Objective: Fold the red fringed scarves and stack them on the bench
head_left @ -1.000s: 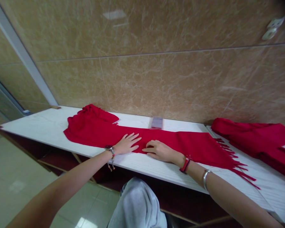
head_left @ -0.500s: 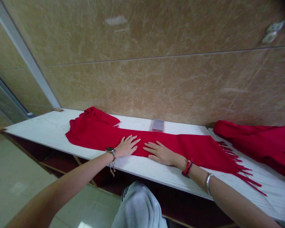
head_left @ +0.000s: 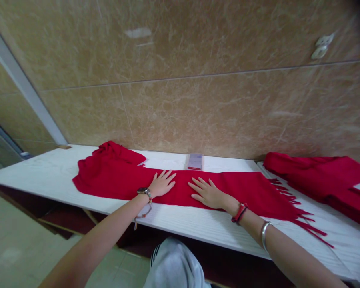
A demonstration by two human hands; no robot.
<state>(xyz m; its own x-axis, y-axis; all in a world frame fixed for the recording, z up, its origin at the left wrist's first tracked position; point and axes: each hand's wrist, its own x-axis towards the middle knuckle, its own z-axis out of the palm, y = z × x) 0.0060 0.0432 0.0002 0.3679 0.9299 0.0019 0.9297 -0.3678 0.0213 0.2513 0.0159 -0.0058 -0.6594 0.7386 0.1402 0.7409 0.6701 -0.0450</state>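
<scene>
White countertop (head_left: 222, 224) against marbled wall (head_left: 198, 112), red scarf (head_left: 240, 186) laid lengthwise on it. Left hand (head_left: 162, 185) and right hand (head_left: 209, 193) both flat on scarf's middle, fingers spread, nothing gripped.
</scene>
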